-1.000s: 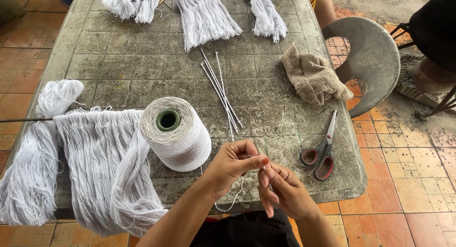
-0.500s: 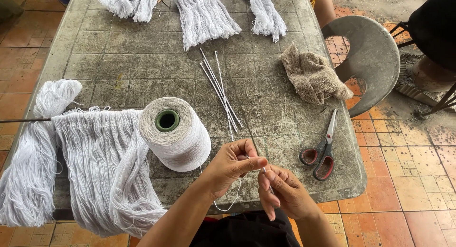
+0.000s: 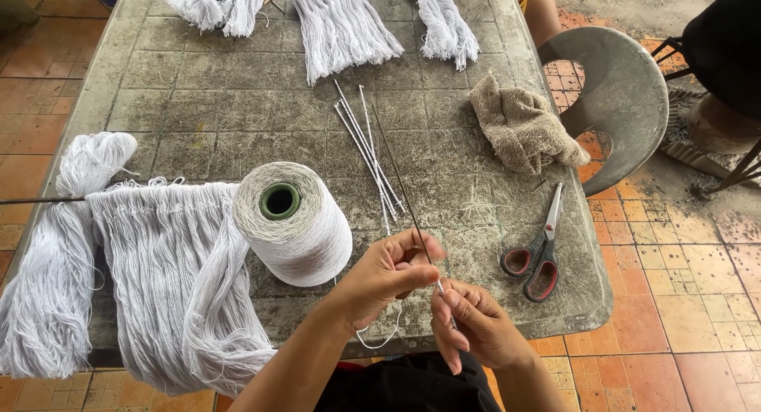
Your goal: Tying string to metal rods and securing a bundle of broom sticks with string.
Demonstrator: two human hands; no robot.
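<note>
Your left hand [image 3: 388, 273] is curled almost closed at the near edge of the stone table [image 3: 198, 87], thumb and fingers pinched on a thin dark rod [image 3: 400, 186] that runs up and away toward eleven o'clock; your right hand [image 3: 476, 325] sits just at four o'clock of it, fingers folded down over the rod's lower end, and how tightly they grip you cannot tell, since the knuckles hide the fingertips; a fine white thread [image 3: 380, 337] loops below your left hand, and where it ends is hidden behind your wrists; the rod's near tip is lost under your right hand.

At ten o'clock of your left hand stands the big cone of white thread [image 3: 293, 222], tilted, its green core showing, nothing visible inside the hole; it touches the sheet of white strands [image 3: 158, 261] draped over the table's near edge, and that sheet's lower fringe is cut off by the table rim and the frame; a loose white bundle [image 3: 47, 285] hangs at nine o'clock, partly out of view.

Just beyond your hands lies a small sheaf of white-wrapped rods [image 3: 365, 142], pointing toward twelve; the red-handled scissors [image 3: 539, 253] lie closed at three o'clock, near the table corner; a crumpled beige cloth [image 3: 523, 126] sits at one o'clock; more white bundles [image 3: 341, 23] lie along the far edge, cropped by the top; a grey plastic chair [image 3: 618, 95] stands off the table at two o'clock, and a person beyond it is mostly cut off.
</note>
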